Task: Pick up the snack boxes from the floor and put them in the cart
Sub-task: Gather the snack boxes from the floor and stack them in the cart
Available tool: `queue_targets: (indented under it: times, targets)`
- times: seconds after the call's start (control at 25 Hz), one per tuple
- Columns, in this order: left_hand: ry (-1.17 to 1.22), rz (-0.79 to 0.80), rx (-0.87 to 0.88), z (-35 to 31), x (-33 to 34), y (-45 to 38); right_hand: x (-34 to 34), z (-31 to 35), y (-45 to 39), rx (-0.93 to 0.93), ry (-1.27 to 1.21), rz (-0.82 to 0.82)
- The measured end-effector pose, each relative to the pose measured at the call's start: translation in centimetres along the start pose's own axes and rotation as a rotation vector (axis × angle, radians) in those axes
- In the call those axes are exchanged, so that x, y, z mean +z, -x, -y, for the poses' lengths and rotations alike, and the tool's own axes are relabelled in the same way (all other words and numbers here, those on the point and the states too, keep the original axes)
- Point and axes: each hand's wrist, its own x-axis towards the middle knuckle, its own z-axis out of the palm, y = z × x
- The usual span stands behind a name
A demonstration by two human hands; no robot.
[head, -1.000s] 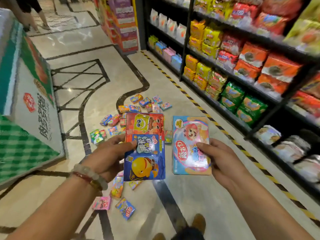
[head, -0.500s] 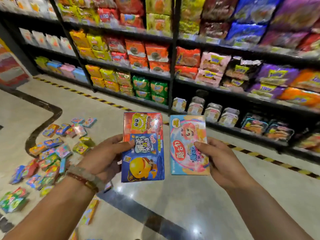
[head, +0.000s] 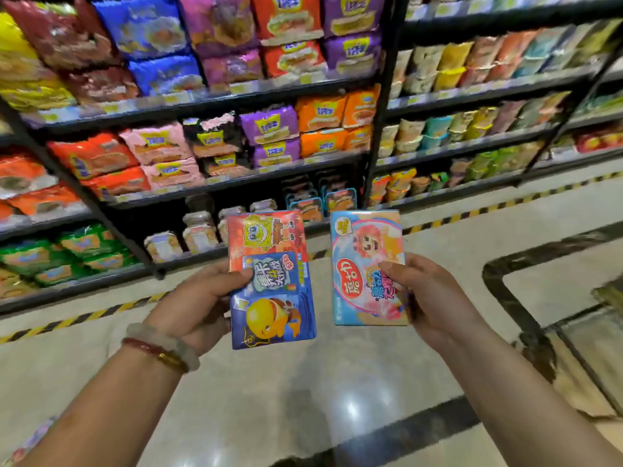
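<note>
— In front of the shelves, what does the left side show?

— The left forearm comes up from the lower left, with a pale bead bracelet and a red one at the wrist. The left hand is raised above the floor, its thumb pressed across the front of a blue box while the fingers curl behind. A red box sits behind the blue one in the same grip, its top half sticking out above.

— And the right?

— The right forearm rises from the lower right. The right hand pinches a pink and light-blue box along its right edge, thumb on the front, fingers behind.

— How do the boxes sit?

— All upright, faces toward the camera, the two hands level, with a gap between the blue box and the pink one. None touches the floor.

— Anything further right?

— A wire cart stands at the right edge, apart from the hands.
</note>
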Motion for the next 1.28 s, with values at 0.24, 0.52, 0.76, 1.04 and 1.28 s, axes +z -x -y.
queue_targets:
  times: [0.24,0.52,0.76,1.04,1.28]
  targets:
    - [-0.175,0.360,-0.133,-0.5,13.4,-8.9,-11.1,2.8,-0.2,-0.066,-0.215,-0.387]
    - [-0.368,0.687,-0.264,-0.4,29.1,-19.2,-20.2,5.8,-2.0,-0.161,-0.430,-0.766]
    - [-0.545,0.909,-0.297,0.3,41.3,-24.2,-25.4,6.1,-2.8,-0.190,-0.591,-0.978]
    - [-0.722,1.082,-0.336,5.1,53.6,-24.1,-33.4,5.7,0.3,-0.287,-0.710,-1.167]
    - [-0.752,1.126,-0.378,11.1,66.1,-22.7,-45.0,6.3,3.2,-0.306,-0.724,-1.241]
